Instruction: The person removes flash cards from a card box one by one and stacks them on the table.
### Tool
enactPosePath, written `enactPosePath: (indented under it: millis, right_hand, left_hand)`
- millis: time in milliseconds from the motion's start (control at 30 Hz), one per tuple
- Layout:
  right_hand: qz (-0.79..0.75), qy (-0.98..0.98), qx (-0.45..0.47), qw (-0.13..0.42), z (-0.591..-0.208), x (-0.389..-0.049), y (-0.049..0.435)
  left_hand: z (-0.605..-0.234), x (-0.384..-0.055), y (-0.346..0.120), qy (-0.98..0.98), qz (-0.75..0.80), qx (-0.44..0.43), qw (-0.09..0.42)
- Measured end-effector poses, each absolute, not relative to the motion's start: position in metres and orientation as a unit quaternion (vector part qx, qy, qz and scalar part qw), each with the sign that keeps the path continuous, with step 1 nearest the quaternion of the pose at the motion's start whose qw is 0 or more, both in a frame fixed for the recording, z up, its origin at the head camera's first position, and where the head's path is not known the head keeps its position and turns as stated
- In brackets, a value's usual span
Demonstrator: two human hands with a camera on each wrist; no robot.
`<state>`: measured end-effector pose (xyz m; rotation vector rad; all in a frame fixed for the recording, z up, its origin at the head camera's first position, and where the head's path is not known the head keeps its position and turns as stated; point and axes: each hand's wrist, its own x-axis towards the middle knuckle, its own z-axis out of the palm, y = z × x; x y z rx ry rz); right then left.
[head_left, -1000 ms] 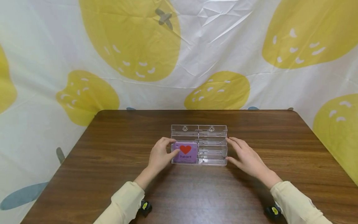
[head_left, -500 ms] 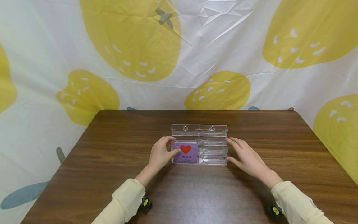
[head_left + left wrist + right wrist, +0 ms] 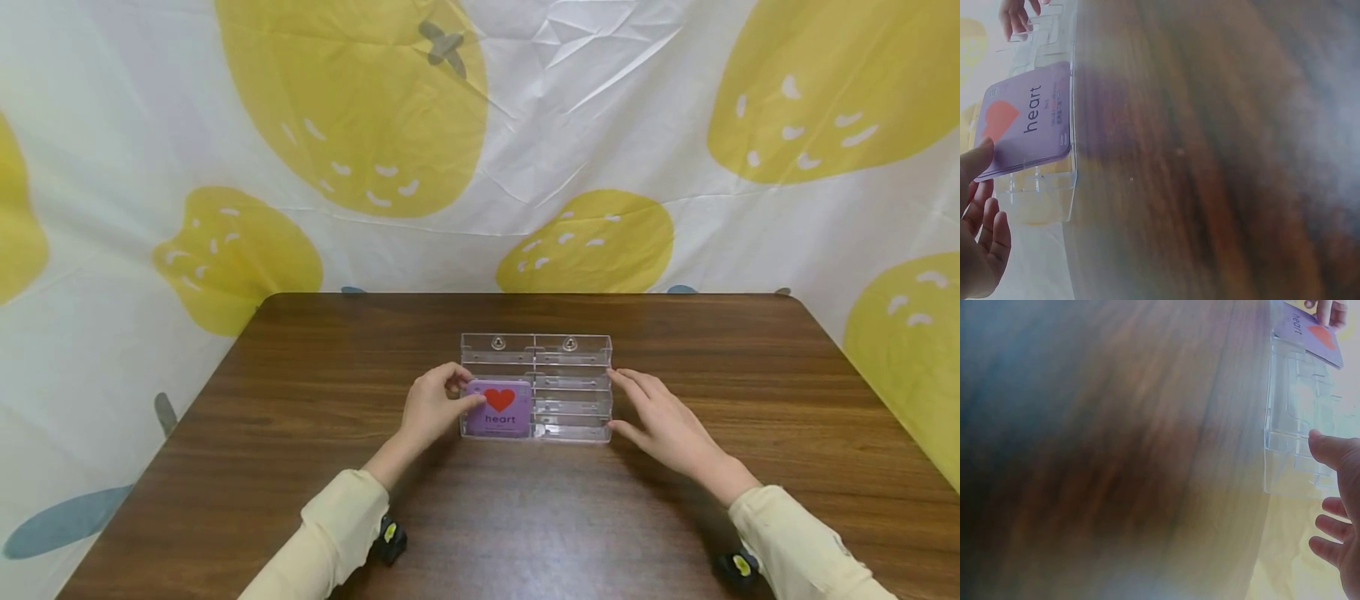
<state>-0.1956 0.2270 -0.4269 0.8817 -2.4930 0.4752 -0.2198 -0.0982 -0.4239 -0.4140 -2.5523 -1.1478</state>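
A clear plastic rack [image 3: 573,408] with two columns of stepped pockets stands on the table. Purple cards [image 3: 510,423], printed with a red heart and the word "heart", sit in the front left pocket. My left hand [image 3: 433,404] pinches them at their upper left side. Its thumb lies on the front face near the heart, and in the left wrist view the index finger [image 3: 984,189] is at the cards' back edge. At the rack's right side is my right hand [image 3: 663,421], its fingers extended and its thumb [image 3: 1325,447] at the side wall.
The brown wooden table [image 3: 315,375] reaches back to a white curtain [image 3: 375,250] with yellow fruit prints. Black wrist devices [image 3: 388,542] sit under both cream sleeves [image 3: 798,533].
My left hand shifts very slightly, its fingers bending a little more behind the cards' upper left corner. The right hand keeps its place at the rack's side, and the cards stay in their pocket.
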Motion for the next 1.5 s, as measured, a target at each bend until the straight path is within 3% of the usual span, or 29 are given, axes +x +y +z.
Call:
enactPosePath:
  millis: [700,1200,1500]
  right_hand:
    - [0.169,-0.909,0.316,0.214,-0.427,-0.196,0.227]
    - [0.167,-0.910,0.315,0.212,-0.427,-0.195,0.227]
    - [0.168,-0.908,0.318,0.213,-0.427,-0.195,0.227]
  left_hand:
    - [-0.417,-0.227,-0.103,-0.887,-0.411,-0.159,0.137]
    - [-0.418,-0.229,-0.107,-0.884,-0.386,-0.201,0.170]
    - [-0.417,-0.231,-0.109,-0.882,-0.404,-0.191,0.146]
